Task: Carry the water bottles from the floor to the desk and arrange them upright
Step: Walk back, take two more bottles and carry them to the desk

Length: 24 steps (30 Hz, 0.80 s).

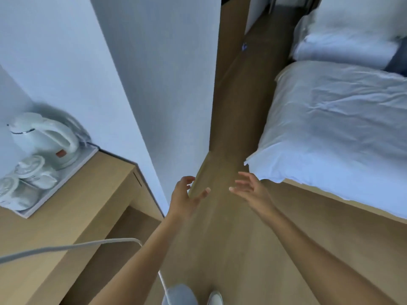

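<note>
Both hands reaching out empty over the wooden floor point(231, 119) beside the desk point(66, 216)

Left hand point(185, 199) and right hand point(251, 190) extend forward, palms facing each other, fingers spread and relaxed, holding nothing. The desk lies to the left of the left hand; at its far end a tray point(72, 172) carries a white kettle point(44, 139) and cups point(28, 172). A bed point(330, 133) lies across the floor from the desk; no water bottle can be made out
</note>
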### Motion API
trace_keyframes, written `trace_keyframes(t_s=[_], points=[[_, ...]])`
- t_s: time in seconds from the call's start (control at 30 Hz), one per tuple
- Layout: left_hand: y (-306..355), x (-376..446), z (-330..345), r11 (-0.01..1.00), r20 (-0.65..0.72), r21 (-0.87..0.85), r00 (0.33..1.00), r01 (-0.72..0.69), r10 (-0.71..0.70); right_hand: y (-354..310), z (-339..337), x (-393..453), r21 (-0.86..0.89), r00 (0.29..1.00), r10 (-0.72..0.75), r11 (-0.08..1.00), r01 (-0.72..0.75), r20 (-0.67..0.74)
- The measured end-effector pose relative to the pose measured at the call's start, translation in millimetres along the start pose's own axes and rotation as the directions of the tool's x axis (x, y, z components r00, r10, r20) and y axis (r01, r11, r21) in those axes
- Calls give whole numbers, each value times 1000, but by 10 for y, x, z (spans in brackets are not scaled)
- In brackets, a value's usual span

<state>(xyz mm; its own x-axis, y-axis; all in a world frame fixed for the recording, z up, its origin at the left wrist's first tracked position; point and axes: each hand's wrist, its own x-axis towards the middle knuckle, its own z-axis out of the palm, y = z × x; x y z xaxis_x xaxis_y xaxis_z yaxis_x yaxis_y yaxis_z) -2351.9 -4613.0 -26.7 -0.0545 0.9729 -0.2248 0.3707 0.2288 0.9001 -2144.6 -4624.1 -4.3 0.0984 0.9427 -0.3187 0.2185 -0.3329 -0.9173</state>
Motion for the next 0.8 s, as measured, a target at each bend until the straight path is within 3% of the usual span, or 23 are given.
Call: trace_keyframes(t_s=[0.27,0.8], points=[[690,1323,929,997,81,62,996,-36,31,-102,-907,1175,56,994,74,996,-69,-81],[2429,5192,2116,995,191,35,978,-92,84,-1136,-2285,5030,110,984,128,987,-115,-123]])
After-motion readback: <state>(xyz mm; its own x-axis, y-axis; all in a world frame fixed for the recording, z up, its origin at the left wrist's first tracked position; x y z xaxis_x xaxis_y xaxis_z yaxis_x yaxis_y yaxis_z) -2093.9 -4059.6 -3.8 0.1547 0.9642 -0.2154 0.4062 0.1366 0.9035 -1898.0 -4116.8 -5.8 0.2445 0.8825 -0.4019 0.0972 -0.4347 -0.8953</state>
